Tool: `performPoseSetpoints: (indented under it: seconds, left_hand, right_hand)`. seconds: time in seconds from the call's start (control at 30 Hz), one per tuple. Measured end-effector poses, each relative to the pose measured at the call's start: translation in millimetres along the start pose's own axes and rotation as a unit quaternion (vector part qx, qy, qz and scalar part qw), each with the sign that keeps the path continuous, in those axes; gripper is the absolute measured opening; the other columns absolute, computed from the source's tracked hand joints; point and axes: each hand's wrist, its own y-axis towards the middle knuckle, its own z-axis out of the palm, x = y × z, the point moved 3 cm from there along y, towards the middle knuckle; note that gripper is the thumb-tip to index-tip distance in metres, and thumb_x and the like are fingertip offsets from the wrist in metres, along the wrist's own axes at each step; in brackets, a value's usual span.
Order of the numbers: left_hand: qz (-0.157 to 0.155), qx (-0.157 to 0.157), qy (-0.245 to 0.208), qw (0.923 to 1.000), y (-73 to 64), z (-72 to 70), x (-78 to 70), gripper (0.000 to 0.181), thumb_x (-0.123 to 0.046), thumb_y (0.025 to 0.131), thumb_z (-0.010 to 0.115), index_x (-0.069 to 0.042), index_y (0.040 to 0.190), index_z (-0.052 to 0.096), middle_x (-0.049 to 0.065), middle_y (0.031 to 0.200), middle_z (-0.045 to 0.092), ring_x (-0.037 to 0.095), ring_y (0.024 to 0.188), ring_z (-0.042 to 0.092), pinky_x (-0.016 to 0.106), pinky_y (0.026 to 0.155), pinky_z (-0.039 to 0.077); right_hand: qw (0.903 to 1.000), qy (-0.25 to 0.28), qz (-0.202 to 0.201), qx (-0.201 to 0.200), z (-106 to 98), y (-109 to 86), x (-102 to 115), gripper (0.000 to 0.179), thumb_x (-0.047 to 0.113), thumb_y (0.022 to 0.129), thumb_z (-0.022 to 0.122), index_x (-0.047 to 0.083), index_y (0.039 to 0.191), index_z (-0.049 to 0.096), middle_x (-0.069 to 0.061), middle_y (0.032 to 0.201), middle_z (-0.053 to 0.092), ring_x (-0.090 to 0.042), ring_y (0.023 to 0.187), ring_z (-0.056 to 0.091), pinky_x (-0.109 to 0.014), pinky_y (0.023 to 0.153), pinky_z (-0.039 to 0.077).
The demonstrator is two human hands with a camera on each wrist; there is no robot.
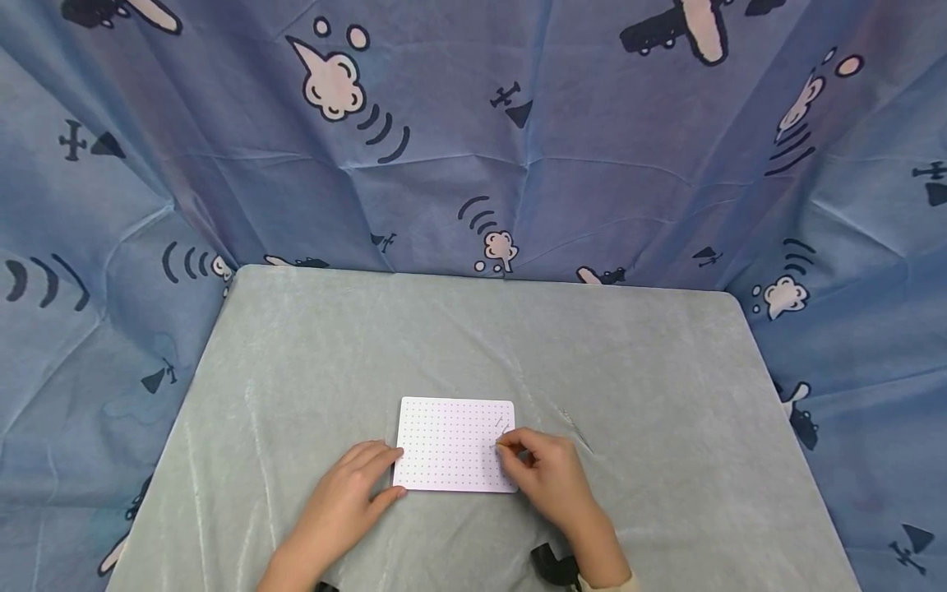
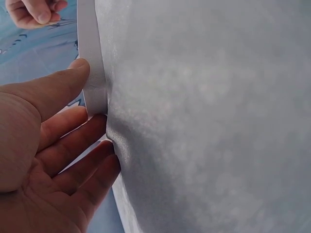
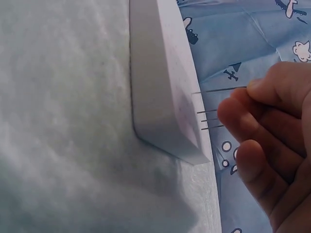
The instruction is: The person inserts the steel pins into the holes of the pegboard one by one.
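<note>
Here, right grip (image 1: 549,477) in fingertip pinch on thin pin (image 3: 226,89)

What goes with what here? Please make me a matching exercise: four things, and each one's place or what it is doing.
1. White rectangular board with a dotted grid
2. Left hand
3. Right hand
4. Blue cloth with dark and pale prints

A. Pinching a thin metal pin
B. Beyond the far edge of the pale grey cloth-covered table
C. Touching the board's left end
D. Lying on the table between the hands

Pairs: 1-D, 2-C, 3-A, 4-B
</note>
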Motion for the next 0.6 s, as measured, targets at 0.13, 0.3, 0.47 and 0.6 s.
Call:
performPoseSetpoints:
  seconds: [0.13, 0.3, 0.47, 0.6]
  left_hand:
    - [-0.001, 0.0, 0.0, 1.0, -0.3, 0.1, 0.3, 0.056, -0.021, 0.081, 0.1, -0.004, 0.129, 0.076, 0.001, 0.124, 0.075, 0.023, 0.126, 0.065, 0.041, 0.111, 0.057]
    - [-0.002, 0.001, 0.002, 1.0, -0.2, -0.1, 0.6, 0.056, -0.021, 0.081, 0.1, -0.004, 0.129, 0.076, 0.0, 0.124, 0.074, 0.022, 0.126, 0.065, 0.041, 0.111, 0.057]
    - [-0.002, 0.002, 0.002, 1.0, 0.0, 0.1, 0.6, 0.055, -0.022, 0.081, 0.099, -0.004, 0.129, 0.077, 0.001, 0.124, 0.075, 0.023, 0.126, 0.065, 0.041, 0.112, 0.056]
    - [-0.003, 0.003, 0.001, 1.0, 0.2, 0.2, 0.3, 0.055, -0.022, 0.082, 0.099, -0.004, 0.129, 0.076, 0.003, 0.126, 0.075, 0.024, 0.126, 0.066, 0.042, 0.112, 0.056]
  right_hand:
    - [1.0, -0.008, 0.0, 0.0, 0.6, 0.7, 1.0, 0.022, -0.008, 0.085, 0.086, 0.011, 0.091, 0.077, 0.01, 0.081, 0.073, 0.004, 0.06, 0.052, -0.011, 0.048, 0.044]
    - [0.9999, -0.015, -0.005, -0.001, 2.2, 1.8, 1.3, 0.024, -0.008, 0.084, 0.086, 0.013, 0.09, 0.077, 0.011, 0.08, 0.072, 0.006, 0.059, 0.049, -0.011, 0.048, 0.044]
    - [0.9997, -0.026, -0.006, 0.001, 3.8, 1.8, 1.0, 0.025, -0.009, 0.083, 0.087, 0.013, 0.088, 0.077, 0.012, 0.077, 0.07, 0.007, 0.059, 0.047, -0.011, 0.048, 0.043]
    - [0.9995, -0.031, -0.003, 0.006, 5.2, 1.8, 0.7, 0.023, -0.009, 0.083, 0.087, 0.012, 0.088, 0.078, 0.011, 0.077, 0.07, 0.007, 0.059, 0.048, -0.011, 0.049, 0.044]
